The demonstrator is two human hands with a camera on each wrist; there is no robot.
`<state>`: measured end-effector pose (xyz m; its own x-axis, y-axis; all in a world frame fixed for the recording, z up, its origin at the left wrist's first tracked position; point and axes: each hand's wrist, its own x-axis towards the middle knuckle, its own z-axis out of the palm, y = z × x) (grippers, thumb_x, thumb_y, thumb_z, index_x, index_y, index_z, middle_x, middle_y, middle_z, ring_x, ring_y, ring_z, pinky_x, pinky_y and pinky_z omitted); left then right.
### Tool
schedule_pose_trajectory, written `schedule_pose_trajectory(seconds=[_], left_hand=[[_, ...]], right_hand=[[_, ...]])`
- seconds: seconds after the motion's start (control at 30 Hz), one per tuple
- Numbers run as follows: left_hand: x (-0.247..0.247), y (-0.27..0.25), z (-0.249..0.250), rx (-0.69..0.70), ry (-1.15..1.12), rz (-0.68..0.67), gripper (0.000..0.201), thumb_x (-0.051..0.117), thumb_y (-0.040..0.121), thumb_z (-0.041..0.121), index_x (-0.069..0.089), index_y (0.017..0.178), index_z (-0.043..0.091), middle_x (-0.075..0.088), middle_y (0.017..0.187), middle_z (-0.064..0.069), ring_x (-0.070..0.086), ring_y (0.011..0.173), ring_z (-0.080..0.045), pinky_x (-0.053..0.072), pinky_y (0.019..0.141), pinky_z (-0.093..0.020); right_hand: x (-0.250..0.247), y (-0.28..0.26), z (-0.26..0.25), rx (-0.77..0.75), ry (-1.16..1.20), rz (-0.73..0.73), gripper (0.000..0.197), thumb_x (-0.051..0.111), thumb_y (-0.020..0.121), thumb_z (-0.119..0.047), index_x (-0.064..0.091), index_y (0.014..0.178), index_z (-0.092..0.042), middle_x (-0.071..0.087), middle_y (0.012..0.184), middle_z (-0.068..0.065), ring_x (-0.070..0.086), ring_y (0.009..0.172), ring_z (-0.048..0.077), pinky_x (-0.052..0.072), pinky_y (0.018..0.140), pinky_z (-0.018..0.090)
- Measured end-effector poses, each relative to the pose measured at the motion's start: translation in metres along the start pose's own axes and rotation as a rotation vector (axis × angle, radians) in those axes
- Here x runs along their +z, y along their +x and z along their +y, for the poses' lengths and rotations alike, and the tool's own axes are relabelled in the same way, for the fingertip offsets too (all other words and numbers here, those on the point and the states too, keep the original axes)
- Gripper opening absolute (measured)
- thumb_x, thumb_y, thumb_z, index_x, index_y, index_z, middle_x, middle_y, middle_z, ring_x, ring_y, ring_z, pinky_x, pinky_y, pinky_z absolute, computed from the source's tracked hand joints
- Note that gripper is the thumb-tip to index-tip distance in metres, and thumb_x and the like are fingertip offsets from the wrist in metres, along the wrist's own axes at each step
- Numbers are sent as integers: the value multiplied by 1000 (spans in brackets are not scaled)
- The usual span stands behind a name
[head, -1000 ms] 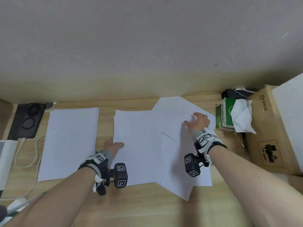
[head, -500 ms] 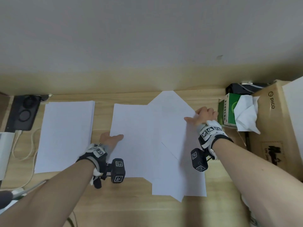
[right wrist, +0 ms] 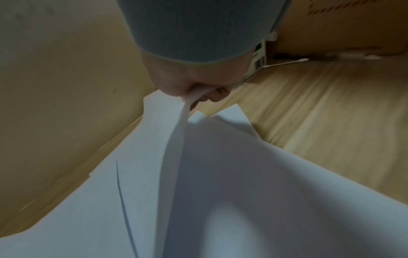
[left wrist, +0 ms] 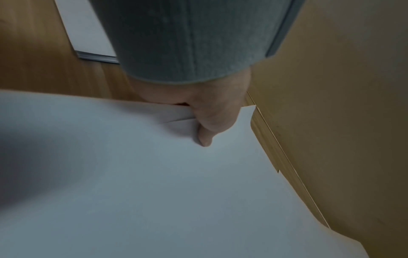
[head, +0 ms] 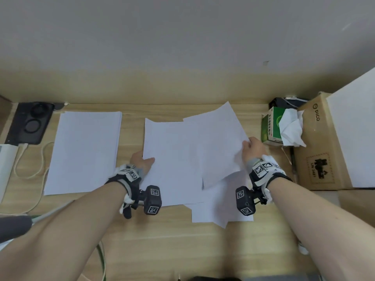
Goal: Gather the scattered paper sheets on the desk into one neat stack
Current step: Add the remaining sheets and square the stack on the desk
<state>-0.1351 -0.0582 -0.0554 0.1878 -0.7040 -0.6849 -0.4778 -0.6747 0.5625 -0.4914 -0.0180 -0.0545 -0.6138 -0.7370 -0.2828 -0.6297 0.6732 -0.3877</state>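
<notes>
White paper sheets lie overlapping in the middle of the wooden desk [head: 162, 240]. My left hand [head: 143, 161] pinches the left edge of the middle sheets [head: 172, 163], thumb on top, fingers beneath; in the left wrist view the thumb [left wrist: 207, 129] presses on that paper [left wrist: 154, 192]. My right hand [head: 252, 150] pinches the right edge of a tilted sheet [head: 219, 142] and lifts it; the right wrist view shows the sheet's raised edge [right wrist: 176, 139] running from the hand [right wrist: 194, 87]. More sheets [head: 221, 207] lie under it. A separate neat stack [head: 85, 151] sits at the left.
A green tissue box [head: 274, 124] and a cardboard box [head: 324, 149] stand close to my right hand. A black device [head: 30, 122] and a white cable [head: 30, 171] lie at the far left. The wall runs along the desk's back edge.
My right hand has gone from lying flat on the tilted sheet to pinching its right edge and lifting it. My left hand has taken hold of the middle sheets' left edge.
</notes>
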Motion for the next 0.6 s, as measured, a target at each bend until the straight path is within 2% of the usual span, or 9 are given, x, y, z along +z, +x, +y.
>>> schedule_pose_trajectory(seconds=[0.1,0.2,0.3,0.4,0.47,0.5,0.57,0.6], left_hand=[[0,-5,-11,41,-27,-7,23,57,89,6,65,108,-6,67,115,-18,64,103,-34,47,79,-30],[-4,-15,-23,93,-9,-24,20,52,91,8,66,104,0,68,107,-12,63,92,-28,48,78,-30],[-9,-19,-29,112,16,-15,17,52,90,6,66,97,-1,69,104,-17,63,89,-29,46,75,-30],[-19,-20,-36,103,84,21,15,51,87,5,61,78,1,67,93,-17,61,81,-29,45,71,-30],[-27,-18,-46,75,112,55,25,53,86,7,52,61,7,67,90,-16,60,80,-29,43,70,-30],[-30,-18,-50,74,115,56,28,55,86,8,49,59,11,65,85,-15,60,80,-29,42,70,-30],[-36,-22,-55,80,64,18,22,54,85,7,52,64,12,59,71,-6,57,74,-27,42,64,-28],[-39,-27,-57,88,49,-2,18,53,87,5,55,69,9,57,69,-4,57,71,-26,42,60,-25]], right_hand=[[4,-16,11,17,85,66,28,42,93,-17,39,65,-14,40,61,2,44,66,27,30,59,33],[10,-39,20,74,190,115,23,43,91,-16,47,70,-9,49,69,10,47,70,29,36,66,36],[15,-53,31,148,298,191,22,41,89,-19,44,69,-12,48,69,10,47,69,28,39,67,39],[13,-67,36,209,340,237,23,40,93,-16,41,70,-11,40,64,6,41,69,25,34,67,37],[11,-76,39,226,394,252,21,40,93,-16,45,75,-8,44,71,11,43,71,26,36,68,38],[11,-80,39,245,415,243,21,40,93,-17,47,75,-7,46,73,13,44,71,26,38,69,38],[12,-90,34,282,462,176,23,42,92,-19,46,72,-8,46,71,10,44,69,26,40,69,38],[14,-99,28,278,527,136,24,43,91,-17,41,67,-11,41,67,7,39,66,24,38,65,36]])
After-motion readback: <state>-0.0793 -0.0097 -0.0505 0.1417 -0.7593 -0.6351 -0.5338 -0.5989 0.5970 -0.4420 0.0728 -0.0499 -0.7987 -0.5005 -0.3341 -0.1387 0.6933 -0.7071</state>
